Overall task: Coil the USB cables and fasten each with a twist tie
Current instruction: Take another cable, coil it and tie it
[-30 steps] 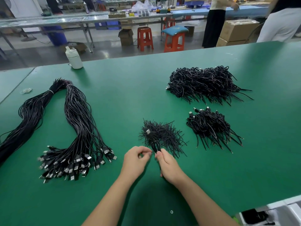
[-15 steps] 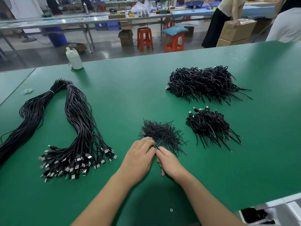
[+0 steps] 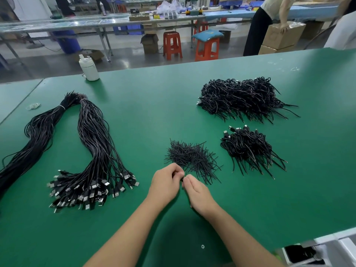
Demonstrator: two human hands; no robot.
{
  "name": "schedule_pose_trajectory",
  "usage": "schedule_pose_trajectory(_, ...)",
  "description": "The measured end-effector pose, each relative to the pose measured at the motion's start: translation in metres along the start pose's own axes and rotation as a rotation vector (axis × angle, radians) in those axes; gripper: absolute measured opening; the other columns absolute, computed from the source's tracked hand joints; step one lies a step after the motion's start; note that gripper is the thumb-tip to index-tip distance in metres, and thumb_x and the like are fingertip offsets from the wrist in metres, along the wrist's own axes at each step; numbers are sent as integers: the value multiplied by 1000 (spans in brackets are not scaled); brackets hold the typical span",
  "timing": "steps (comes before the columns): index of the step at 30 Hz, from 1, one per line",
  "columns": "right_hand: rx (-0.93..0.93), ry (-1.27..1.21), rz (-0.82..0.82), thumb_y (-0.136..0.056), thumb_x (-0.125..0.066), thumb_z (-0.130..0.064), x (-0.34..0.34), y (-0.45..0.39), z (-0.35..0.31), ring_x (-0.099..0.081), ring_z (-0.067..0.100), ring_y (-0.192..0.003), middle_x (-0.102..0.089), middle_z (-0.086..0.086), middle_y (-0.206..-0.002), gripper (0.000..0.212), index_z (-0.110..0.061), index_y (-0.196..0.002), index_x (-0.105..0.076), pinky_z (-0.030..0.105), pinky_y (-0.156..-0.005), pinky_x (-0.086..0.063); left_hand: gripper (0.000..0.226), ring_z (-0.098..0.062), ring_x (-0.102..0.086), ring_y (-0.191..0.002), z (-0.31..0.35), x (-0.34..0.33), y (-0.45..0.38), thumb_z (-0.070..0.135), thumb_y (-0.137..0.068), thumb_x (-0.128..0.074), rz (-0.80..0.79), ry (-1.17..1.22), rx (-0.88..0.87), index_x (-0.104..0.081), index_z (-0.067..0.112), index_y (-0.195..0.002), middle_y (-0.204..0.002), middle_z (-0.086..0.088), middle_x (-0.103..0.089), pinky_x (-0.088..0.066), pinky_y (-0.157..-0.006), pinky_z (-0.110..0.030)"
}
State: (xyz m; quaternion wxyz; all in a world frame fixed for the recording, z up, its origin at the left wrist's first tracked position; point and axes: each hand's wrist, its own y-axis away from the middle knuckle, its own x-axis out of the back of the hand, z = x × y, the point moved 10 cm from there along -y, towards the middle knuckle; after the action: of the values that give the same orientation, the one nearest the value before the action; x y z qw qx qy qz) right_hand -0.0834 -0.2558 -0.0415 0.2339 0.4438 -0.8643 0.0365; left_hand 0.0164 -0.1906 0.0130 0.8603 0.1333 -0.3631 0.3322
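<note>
Pinching a small black piece between them, the left hand (image 3: 165,184) and right hand (image 3: 196,193) met beside the twist-tie pile (image 3: 190,158) on the green tabletop (image 3: 154,116).

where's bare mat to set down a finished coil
Bare green mat runs between the long cable bundle and the big coil pile; more right of the small coil pile. Crowded around both hands, left and right, beside the twist ties.
</note>
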Motion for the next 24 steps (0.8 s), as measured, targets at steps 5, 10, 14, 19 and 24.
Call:
schedule_pose_trajectory(5,203,454,97,-105,-29,-41,-11,13,-18,-53,31,-73,-46,-4,-72,30,-21,-83,-36,40,-64,-34,19,-4,-51,-61,-29,-6,-2,21,-90,-64,-213,4,213,-63,27,-73,-67,12,-60,-38,-57,-21)
schedule_pose_trajectory(10,392,756,130,-103,-39,-38,-28,24,-38,-59,20,-76,-58,-5,-83,26,-21,-91,-54,33,-60,-37,16,-8,-55,-64,-41,-2,6,18,-88,-66,-307,-85,229,-68,24,-73,-69,9,-65,-41,-56,-19)
schedule_pose_trajectory(14,498,879,259,-80,-79,-30,-26,33,-53,-53,11,-49,-53,-8,-60,24,-22,-71,-58,25,-40,-35,16,-7,-54,-61,-44,-1,9,18,-89,-66,-293,-76,233,-69,25,-74,-69,9,-66,-41,-54,-19)
schedule_pose_trajectory(19,562,895,319,-76,-83,-30,-26,37,-58,-51,10,-46,-50,-10,-57,26,-23,-69,-58,24,-37,-34,14,-6,-50,-53,-51,9,11,29,-83,-74,-237,-79,259,-69,23,-72,-64,9,-65,-37,-45,-16)
schedule_pose_trajectory(24,587,904,335,-73,-85,-30,-28,39,-61,-48,10,-43,-48,-5,-53,32,-22,-64,-55,25,-35,-32,38,-10,-33,-40,-49,12,13,46,-93,-61,-210,-128,273,-75,18,-70,-43,5,-44,-28,-42,-23)
